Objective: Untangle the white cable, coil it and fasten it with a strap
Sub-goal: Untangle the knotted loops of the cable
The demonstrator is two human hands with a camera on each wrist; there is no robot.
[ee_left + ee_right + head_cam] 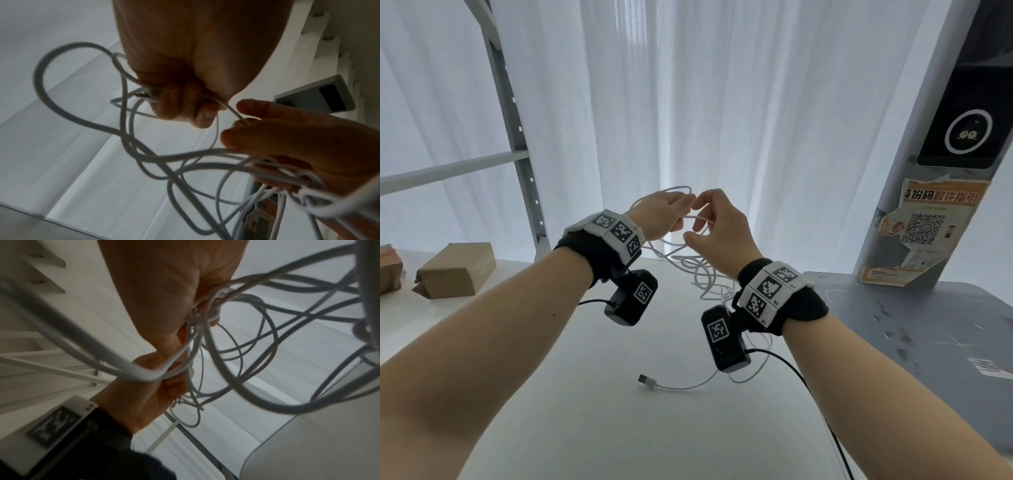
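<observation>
Both hands raised above white tabletop (619, 394): left hand (661, 214) gripping thin white tangled cable (690, 263), right hand (717, 228) pinching same strand just beside it. Rest of cable trailing down onto tabletop, silver USB plug (646, 381) lying at near end.

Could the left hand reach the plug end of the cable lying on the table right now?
Probably not at once. The left hand is raised and grips the white cable, as does the right hand. The USB plug lies on the white table with nothing over it, so a freed hand could likely reach it.
</observation>
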